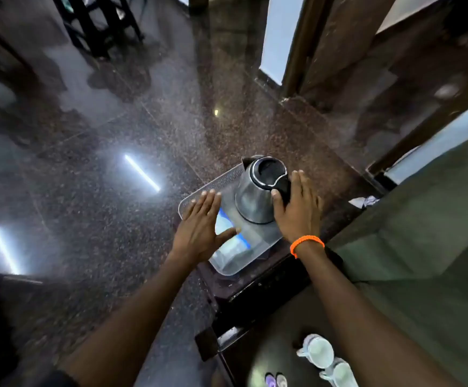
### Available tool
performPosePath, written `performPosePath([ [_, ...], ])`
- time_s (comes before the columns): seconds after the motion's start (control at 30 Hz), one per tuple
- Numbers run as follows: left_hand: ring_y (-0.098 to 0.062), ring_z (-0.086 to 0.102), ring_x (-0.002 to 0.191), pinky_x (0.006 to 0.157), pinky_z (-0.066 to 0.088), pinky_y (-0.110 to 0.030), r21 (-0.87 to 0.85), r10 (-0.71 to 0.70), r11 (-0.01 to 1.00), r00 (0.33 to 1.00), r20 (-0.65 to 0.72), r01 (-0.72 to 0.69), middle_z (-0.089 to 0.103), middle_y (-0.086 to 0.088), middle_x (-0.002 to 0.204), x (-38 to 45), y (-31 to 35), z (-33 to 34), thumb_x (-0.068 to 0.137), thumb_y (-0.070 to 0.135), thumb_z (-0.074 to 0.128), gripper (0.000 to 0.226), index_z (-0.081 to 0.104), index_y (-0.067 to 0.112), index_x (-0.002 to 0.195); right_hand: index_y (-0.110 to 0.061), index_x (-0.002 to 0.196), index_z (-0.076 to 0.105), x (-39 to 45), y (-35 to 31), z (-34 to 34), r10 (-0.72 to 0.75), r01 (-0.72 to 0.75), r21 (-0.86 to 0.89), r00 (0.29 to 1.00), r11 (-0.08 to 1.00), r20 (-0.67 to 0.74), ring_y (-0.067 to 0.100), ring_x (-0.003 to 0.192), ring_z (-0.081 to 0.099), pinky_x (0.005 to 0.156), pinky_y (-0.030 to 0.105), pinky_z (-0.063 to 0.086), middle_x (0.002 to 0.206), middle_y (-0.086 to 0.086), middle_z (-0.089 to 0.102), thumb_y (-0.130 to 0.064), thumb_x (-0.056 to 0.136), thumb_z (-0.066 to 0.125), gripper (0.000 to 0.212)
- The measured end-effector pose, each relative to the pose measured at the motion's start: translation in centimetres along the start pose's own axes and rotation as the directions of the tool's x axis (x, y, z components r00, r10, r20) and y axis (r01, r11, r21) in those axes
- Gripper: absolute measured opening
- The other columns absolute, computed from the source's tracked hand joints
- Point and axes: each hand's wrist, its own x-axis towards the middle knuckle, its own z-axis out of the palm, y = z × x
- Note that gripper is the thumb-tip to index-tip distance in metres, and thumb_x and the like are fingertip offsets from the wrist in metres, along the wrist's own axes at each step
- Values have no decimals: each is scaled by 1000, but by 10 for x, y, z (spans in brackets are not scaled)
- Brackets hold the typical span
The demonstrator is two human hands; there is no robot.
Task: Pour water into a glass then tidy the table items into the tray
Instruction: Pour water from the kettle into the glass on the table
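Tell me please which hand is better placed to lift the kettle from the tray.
The right hand. Its fingers already lie on the black handle of the kettle. The left hand is spread flat over the tray's left side, away from the handle.

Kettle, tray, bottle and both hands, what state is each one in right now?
Kettle: upright in the tray, lid on.
Tray: on the dark table.
Bottle: lying flat in the tray.
Left hand: open, over the bottle.
Right hand: open, at the kettle's handle.
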Motion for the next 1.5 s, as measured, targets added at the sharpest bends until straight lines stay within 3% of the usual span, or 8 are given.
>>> performPosePath([
  [0.23, -32, 46, 138, 107, 48, -46, -28, -114, 992, 963, 245, 124, 48, -11, 151, -2, -5, 26, 73, 54, 80, 104, 30, 14, 155, -25, 77, 60, 12, 26, 8, 300, -366, 560, 931, 744, 210, -14, 56, 55, 53, 3, 40, 64, -19, 66, -36, 64, 91, 35],
  [0.37, -33, 52, 131, 100, 52, -47, -78, -149, 982, 958, 246, 173, 53, -12, 143, 0, 1, 21, 67, 46, 86, 99, 40, 16, 150, -20, 75, 71, 11, 39, 19, 346, -474, 682, 879, 557, 328, -3, 60, 58, 59, 21, 51, 61, -19, 68, -22, 63, 95, 26],
  [0.57, -34, 56, 124, 96, 53, -40, -117, -129, 981, 973, 192, 153, 58, -15, 135, 1, 1, 7, 60, 44, 89, 97, 50, 12, 144, -18, 77, 71, 10, 37, -2, 357, -426, 815, 887, 392, 292, 0, 63, 58, 55, 16, 50, 67, -13, 68, -17, 67, 92, 23],
  [0.87, -31, 57, 121, 96, 48, -38, -221, 9, 975, 997, 83, 10, 60, -11, 130, 1, 77, -44, 55, 46, 89, 97, 56, 14, 140, 3, 91, 68, 13, 60, -156, 302, -320, 854, 931, 411, 204, 18, 75, 66, 65, 27, 56, 84, 10, 70, -29, 60, 93, 51],
  [1.03, -30, 56, 118, 93, 52, -40, -286, 143, 951, 988, 65, -119, 58, -9, 127, -8, 160, -57, 55, 58, 77, 98, 53, 17, 140, -14, 88, 75, -27, 97, -256, 297, -292, 834, 941, 469, 162, 8, 74, 69, 65, 23, 57, 81, -5, 75, -45, 52, 96, 52],
  [1.17, -30, 58, 113, 90, 55, -43, -313, 248, 925, 967, 62, -217, 59, -9, 122, -31, 233, -42, 55, 51, 84, 88, 58, 16, 130, 10, 98, 65, -92, 139, -326, 352, -274, 808, 932, 522, 88, 22, 87, 57, 78, 41, 49, 90, 15, 63, -42, 54, 96, 75],
  [1.37, -34, 54, 119, 96, 53, -48, -341, 424, 873, 888, 179, -348, 57, -11, 126, -82, 332, 16, 52, 49, 78, 90, 58, 15, 133, 0, 87, 68, -224, 207, -398, 485, -384, 699, 873, 604, 60, 18, 79, 58, 72, 38, 49, 81, 12, 64, -27, 62, 91, 43],
  [1.5, -31, 58, 119, 95, 54, -45, -402, 520, 826, 810, 271, -396, 57, -7, 127, -130, 393, 72, 52, 42, 85, 90, 58, 18, 134, -4, 78, 67, -321, 247, -427, 586, -476, 630, 809, 614, 39, 7, 67, 61, 59, 18, 51, 70, -1, 66, -22, 62, 90, 33],
])
